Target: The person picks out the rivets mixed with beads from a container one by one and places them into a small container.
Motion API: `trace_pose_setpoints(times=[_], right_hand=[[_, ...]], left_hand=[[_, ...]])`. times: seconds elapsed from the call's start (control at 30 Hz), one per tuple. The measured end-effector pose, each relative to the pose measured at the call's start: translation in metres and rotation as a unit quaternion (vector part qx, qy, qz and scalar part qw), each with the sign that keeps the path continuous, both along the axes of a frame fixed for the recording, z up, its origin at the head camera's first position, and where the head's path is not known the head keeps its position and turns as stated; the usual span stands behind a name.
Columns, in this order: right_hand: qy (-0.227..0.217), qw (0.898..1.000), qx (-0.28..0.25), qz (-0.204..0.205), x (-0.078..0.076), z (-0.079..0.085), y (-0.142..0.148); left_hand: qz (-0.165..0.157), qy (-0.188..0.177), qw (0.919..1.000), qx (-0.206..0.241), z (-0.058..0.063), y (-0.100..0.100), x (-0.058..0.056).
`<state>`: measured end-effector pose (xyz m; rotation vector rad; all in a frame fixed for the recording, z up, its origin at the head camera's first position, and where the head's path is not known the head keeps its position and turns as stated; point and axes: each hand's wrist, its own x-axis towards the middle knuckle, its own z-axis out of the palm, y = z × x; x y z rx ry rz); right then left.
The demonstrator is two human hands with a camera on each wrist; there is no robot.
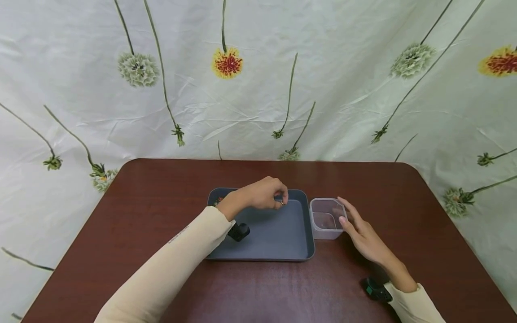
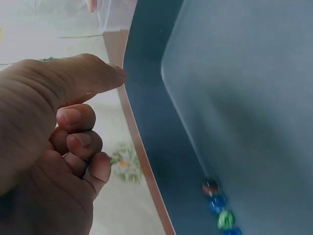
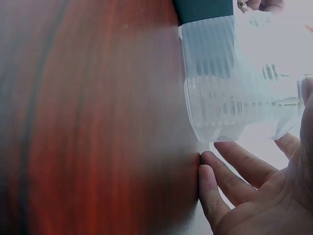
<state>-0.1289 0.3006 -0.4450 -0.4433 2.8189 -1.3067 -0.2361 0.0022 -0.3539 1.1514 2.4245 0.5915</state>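
Observation:
My left hand [image 1: 266, 193] is over the far part of a blue-grey tray [image 1: 278, 259], with thumb and forefinger pinching a small brownish marble [image 1: 283, 203]. Several glass marbles [image 2: 225, 219], blue, green and reddish, lie in a row along the tray's inner edge in the left wrist view. A clear plastic box [image 1: 328, 234] stands upright beside the tray's right side. My right hand [image 1: 365, 237] rests against the box's right side, fingers spread and nearly straight, the thumb at its rim. In the right wrist view the lower fingertips [image 3: 207, 177] are down by the tabletop.
The tray and box are on a dark red-brown wooden table [image 1: 133, 215]. Behind the table hangs a pale cloth [image 1: 250, 107] printed with flowers. A black wrist device [image 1: 239, 232] on the left arm overlaps the tray, and my left forearm hides the tray's left part.

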Motion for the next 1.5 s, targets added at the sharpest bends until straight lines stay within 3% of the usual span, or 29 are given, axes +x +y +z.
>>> trace_pose_setpoints(times=[0.47, 0.8, 1.5], right_hand=[[-0.008, 1.000, -0.004, 0.001, 0.001, 0.001, 0.000], [-0.016, 1.000, 0.005, -0.004, 0.003, 0.002, 0.000], [-0.024, 1.000, -0.001, 0.001, 0.001, 0.003, 0.000]], left_hand=[[-0.025, 0.007, 0.9996, 0.011, 0.001, 0.047, 0.006], [-0.044, 0.018, 0.9989, 0.005, 0.000, 0.067, 0.013], [-0.031, 0.030, 0.9988, -0.021, 0.001, 0.076, 0.021]])
